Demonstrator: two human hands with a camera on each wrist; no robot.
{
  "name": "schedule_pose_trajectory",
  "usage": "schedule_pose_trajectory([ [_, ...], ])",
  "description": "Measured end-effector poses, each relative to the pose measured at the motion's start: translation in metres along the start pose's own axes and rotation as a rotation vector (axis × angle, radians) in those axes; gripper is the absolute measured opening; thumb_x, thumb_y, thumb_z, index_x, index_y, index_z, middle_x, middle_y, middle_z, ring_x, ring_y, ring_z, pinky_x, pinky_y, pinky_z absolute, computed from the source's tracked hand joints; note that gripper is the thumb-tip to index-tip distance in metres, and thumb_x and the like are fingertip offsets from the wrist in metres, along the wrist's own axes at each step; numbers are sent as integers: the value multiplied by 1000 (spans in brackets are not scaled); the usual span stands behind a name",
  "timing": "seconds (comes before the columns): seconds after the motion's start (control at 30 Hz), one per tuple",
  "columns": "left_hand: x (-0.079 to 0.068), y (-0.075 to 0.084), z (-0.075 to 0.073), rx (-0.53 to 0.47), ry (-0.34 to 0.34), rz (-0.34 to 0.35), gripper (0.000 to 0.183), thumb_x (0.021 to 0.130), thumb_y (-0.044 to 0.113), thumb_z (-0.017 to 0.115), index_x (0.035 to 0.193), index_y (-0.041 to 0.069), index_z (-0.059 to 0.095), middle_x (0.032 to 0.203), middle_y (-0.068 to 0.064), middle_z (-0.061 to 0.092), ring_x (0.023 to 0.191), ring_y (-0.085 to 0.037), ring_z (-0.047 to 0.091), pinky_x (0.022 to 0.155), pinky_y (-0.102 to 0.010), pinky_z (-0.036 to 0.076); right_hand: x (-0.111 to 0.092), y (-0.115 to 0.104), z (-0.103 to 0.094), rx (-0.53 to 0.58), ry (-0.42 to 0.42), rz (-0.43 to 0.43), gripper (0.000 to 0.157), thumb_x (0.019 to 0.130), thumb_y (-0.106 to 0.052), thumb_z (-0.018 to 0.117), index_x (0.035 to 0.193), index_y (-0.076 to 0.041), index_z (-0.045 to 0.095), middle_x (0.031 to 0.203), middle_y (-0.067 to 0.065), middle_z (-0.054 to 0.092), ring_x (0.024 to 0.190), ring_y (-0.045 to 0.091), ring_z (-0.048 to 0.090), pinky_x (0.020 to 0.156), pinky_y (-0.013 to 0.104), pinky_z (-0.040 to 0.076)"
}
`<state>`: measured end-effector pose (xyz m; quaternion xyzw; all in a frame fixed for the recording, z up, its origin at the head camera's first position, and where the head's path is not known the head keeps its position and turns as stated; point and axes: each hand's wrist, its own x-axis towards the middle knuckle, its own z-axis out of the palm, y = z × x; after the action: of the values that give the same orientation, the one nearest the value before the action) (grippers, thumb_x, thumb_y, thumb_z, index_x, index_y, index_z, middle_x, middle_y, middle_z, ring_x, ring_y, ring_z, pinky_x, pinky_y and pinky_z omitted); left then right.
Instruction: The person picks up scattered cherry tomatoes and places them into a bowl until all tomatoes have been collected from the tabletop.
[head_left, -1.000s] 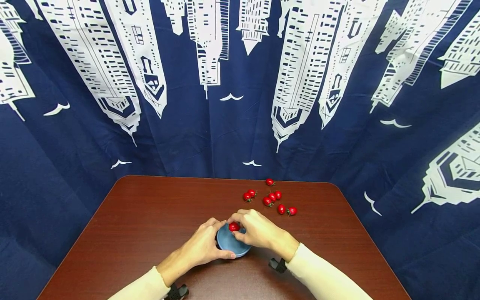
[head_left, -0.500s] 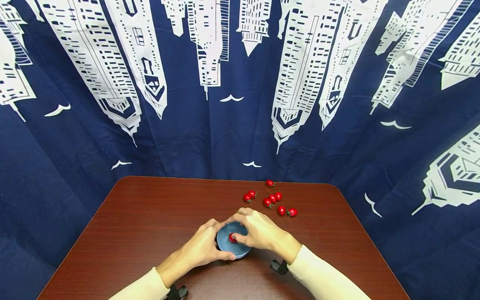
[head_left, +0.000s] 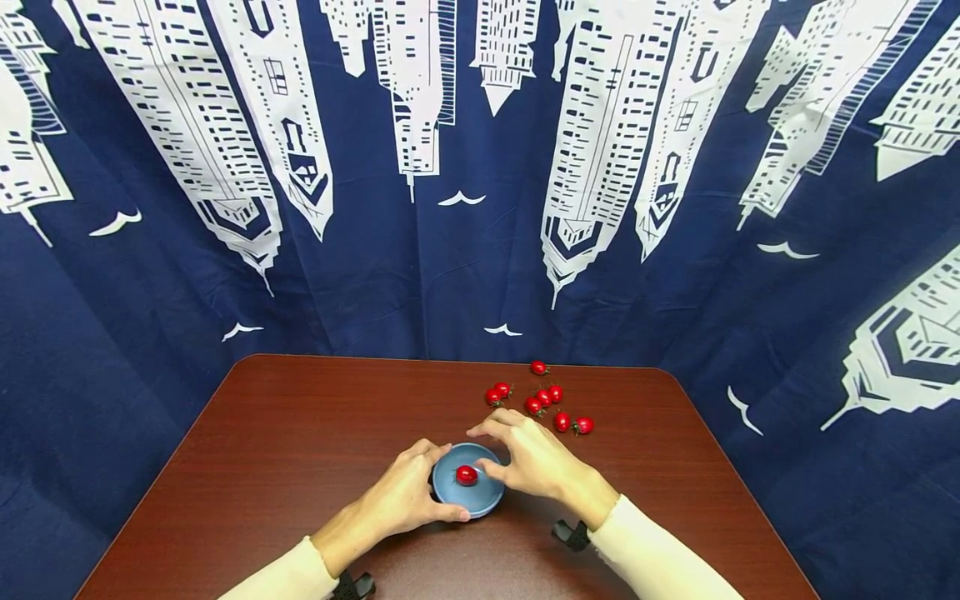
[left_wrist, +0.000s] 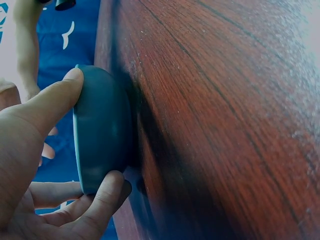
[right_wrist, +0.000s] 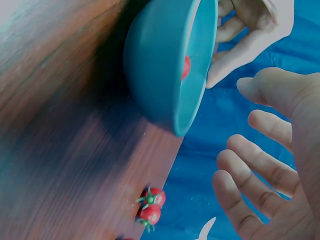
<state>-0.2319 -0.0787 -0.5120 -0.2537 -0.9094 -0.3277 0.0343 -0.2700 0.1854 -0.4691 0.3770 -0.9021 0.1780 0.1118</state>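
The hands are at different work: the left hand (head_left: 408, 492) grips a blue bowl (head_left: 483, 495) at the lower centre of the head view, while the right hand (head_left: 536, 457) holds nothing, its fingers loosely parted just above the bowl's right side. One red cherry tomato (head_left: 467, 476) lies inside the bowl, near the middle of its floor. Eight more loose cherry tomatoes (head_left: 543, 398) lie on the brown wood-grain surface (head_left: 315, 417), right of centre in the frame and beyond the right hand: a single one by the far edge, a pair to the left, a cluster of three, and another pair nearest the fingers. Judging by this count, the work looks early, with one tomato in the bowl and eight outside it

As for pose, the left hand reaches in from the lower left, thumb along the near rim and fingers round the far left side, keeping the mouth of the bowl facing up. The right hand comes from the lower right, palm down, thumb tip over the bowl's interior in the head view; the right wrist view shows thumb and fingers clear of both bowl and tomato
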Motion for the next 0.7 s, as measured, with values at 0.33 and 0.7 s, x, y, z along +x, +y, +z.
schedule_pose_trajectory([
  [0.33,-1,-2,3,-4,16,4,108,72,49,113,152,-10,70,131,-13,76,116,-27,74,100,-38,66,-19,20,-10,-5,79,49,43,97,-25,95,138,-21,83,134,-2,80,119,19,81,102,45,70],
  [0.7,-1,0,3,-4,37,16,108,71,52,113,150,-8,72,128,-13,76,116,-29,75,105,-42,66,-45,55,-20,-50,140,142,44,95,-26,97,137,-24,84,139,-2,76,126,21,77,104,49,69],
])
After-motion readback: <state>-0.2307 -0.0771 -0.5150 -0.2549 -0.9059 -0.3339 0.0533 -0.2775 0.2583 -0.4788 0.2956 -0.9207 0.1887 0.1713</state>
